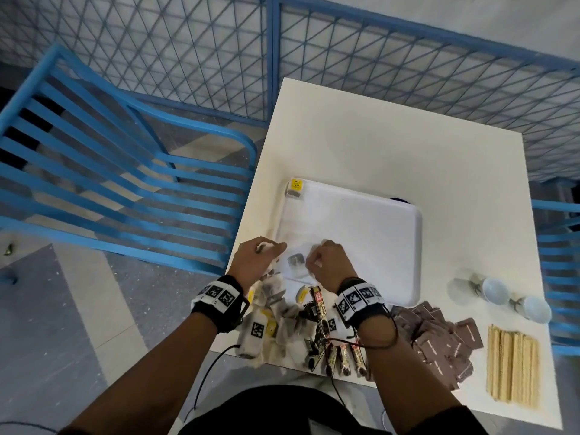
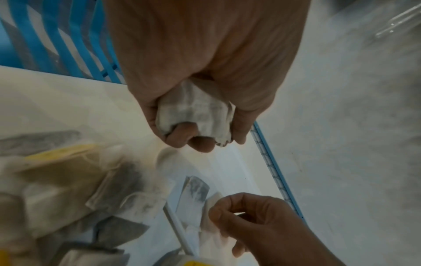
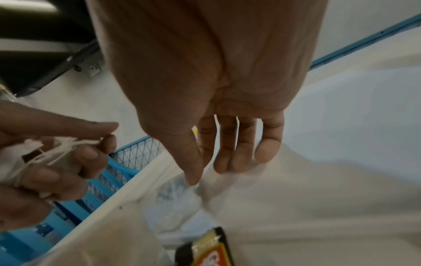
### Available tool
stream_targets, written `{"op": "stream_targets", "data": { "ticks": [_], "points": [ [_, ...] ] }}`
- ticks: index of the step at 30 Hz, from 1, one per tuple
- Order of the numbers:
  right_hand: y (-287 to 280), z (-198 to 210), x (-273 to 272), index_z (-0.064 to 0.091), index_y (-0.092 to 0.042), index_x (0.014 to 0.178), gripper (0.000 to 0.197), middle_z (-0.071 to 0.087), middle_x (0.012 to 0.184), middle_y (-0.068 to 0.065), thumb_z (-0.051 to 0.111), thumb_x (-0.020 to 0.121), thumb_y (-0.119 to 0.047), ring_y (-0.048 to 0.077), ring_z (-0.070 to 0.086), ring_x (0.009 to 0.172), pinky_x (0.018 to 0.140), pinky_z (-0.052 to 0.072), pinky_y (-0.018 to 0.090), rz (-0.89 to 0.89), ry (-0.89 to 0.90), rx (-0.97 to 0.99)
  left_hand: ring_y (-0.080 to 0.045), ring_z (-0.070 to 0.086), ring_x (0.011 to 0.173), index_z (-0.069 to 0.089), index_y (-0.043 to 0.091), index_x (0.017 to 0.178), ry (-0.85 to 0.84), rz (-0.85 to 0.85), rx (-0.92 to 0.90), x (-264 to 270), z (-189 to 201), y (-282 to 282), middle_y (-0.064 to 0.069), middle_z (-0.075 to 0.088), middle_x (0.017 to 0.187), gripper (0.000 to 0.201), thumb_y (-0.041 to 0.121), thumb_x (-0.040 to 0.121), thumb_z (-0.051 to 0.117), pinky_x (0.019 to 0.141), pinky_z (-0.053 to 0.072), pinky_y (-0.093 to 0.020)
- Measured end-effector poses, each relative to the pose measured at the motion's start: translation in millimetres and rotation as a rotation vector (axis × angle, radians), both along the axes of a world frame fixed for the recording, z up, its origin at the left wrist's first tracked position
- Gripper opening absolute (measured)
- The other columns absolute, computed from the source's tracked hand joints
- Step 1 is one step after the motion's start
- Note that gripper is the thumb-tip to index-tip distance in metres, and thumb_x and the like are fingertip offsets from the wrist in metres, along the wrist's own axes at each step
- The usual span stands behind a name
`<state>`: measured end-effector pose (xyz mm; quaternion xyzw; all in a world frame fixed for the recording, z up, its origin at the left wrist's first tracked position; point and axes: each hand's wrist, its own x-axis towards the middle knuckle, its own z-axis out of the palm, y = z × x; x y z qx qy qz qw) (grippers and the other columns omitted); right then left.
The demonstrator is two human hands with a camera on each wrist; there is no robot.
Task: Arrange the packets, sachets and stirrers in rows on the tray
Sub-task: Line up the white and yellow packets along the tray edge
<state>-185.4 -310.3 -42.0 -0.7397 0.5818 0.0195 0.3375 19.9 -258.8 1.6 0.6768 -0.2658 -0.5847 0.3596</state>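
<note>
Left hand (image 2: 200, 86) clutches bunched tea bags (image 2: 196, 111); my right hand (image 3: 212, 100) pins another tea bag (image 1: 295, 262) with loose fingers on the tray (image 1: 376, 221). Tangled strings could drag it askew.

White tray (image 1: 361, 233) sits mid-frame, one tea bag (image 1: 294, 187) at its upper-left corner, another (image 1: 296, 262) near its lower-left. Below it, heaped tea bags (image 1: 282, 324), dark sachets (image 1: 342, 356), brown packets (image 1: 439, 337); wooden stirrers (image 1: 511, 365) lower right.

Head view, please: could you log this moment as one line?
left hand: grips crumpled white tea bags | right hand: placing white tea bag on white plastic tray | one tea bag at far corner
</note>
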Motion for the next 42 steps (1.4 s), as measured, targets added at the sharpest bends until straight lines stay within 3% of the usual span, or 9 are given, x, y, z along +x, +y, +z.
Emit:
{"op": "stream_targets", "data": {
  "ticks": [8,13,17,22,27,31,35,38,42],
  "points": [
    [12,-1,4,0.057,-0.030,0.102,0.039,0.060,0.095,-0.007,0.060,0.084,-0.064,0.016,0.059,0.089,0.081,0.051,0.036,-0.115,-0.051,-0.034,-0.011,0.060,0.057,0.077,0.013,0.089,-0.102,-0.074,-0.040,-12,6,5,0.002,0.068,0.069,0.006,0.019,0.089,0.075,0.051,0.049,-0.024],
    [7,7,20,0.066,-0.027,0.100,0.025,0.058,0.101,0.001,0.065,0.087,-0.048,0.024,0.056,0.099,0.083,0.048,0.037,-0.040,-0.025,-0.063,-0.013,0.066,0.076,0.079,0.021,0.087,-0.139,-0.086,-0.051,-12,-1,9,0.001,0.074,0.088,0.005,0.018,0.087,0.075,0.061,0.056,-0.029],
    [-3,22,12,0.070,-0.015,0.089,0.029,0.071,0.085,0.000,0.079,0.081,-0.041,0.016,0.065,0.081,0.069,0.046,0.021,-0.249,-0.297,0.102,-0.013,0.063,0.072,0.079,0.027,0.098,-0.181,-0.121,-0.113,-8,-1,8,0.002,0.073,0.093,0.017,0.015,0.088,0.072,0.058,0.056,-0.028],
    [-6,53,3,0.069,-0.011,0.101,0.036,0.073,0.071,0.008,0.086,0.076,-0.030,0.016,0.062,0.058,0.055,0.042,0.020,-0.489,-0.643,0.322,-0.008,0.065,0.082,0.072,0.037,0.122,-0.194,-0.247,-0.231,-7,7,-1,0.009,0.070,0.110,0.049,0.004,0.086,0.072,0.070,0.055,-0.020],
    [-4,67,4,0.075,-0.005,0.095,0.032,0.072,0.077,0.014,0.081,0.078,-0.031,0.019,0.052,0.062,0.055,0.037,0.026,-0.510,-0.743,0.459,0.001,0.058,0.058,0.079,0.022,0.109,-0.131,-0.215,-0.306,-20,22,-6,0.007,0.072,0.090,0.026,0.010,0.085,0.079,0.054,0.045,-0.014],
    [-9,73,4,0.072,-0.007,0.091,0.027,0.074,0.082,0.008,0.053,0.094,-0.026,0.020,0.054,0.064,0.057,0.035,0.028,-0.498,-0.626,0.480,-0.005,0.055,0.049,0.076,0.019,0.087,-0.136,-0.135,-0.280,-21,29,-10,0.011,0.068,0.064,0.004,0.016,0.087,0.079,0.045,0.041,-0.016],
    [-12,77,7,0.071,-0.021,0.082,0.031,0.074,0.087,-0.007,0.057,0.097,-0.044,0.014,0.063,0.070,0.068,0.043,0.027,-0.401,-0.579,0.268,-0.010,0.051,0.047,0.077,0.020,0.082,-0.123,-0.130,-0.246,-20,35,-12,0.009,0.068,0.060,0.005,0.018,0.086,0.079,0.042,0.038,-0.018],
    [-15,76,9,0.070,-0.028,0.084,0.008,0.071,0.083,-0.012,0.070,0.091,-0.033,0.015,0.066,0.073,0.070,0.050,0.024,-0.263,-0.570,0.067,-0.016,0.050,0.051,0.079,0.020,0.084,-0.126,-0.171,-0.217,-19,34,-13,-0.007,0.066,0.063,0.007,0.026,0.082,0.082,0.044,0.040,-0.022],
    [-20,74,16,0.071,-0.030,0.086,0.007,0.072,0.083,-0.011,0.073,0.088,-0.024,0.011,0.064,0.076,0.072,0.050,0.018,-0.275,-0.609,-0.107,-0.018,0.053,0.051,0.078,0.021,0.086,-0.135,-0.187,-0.195,-19,30,-13,-0.009,0.060,0.060,0.015,0.036,0.083,0.081,0.044,0.039,-0.024]
  ]
}}
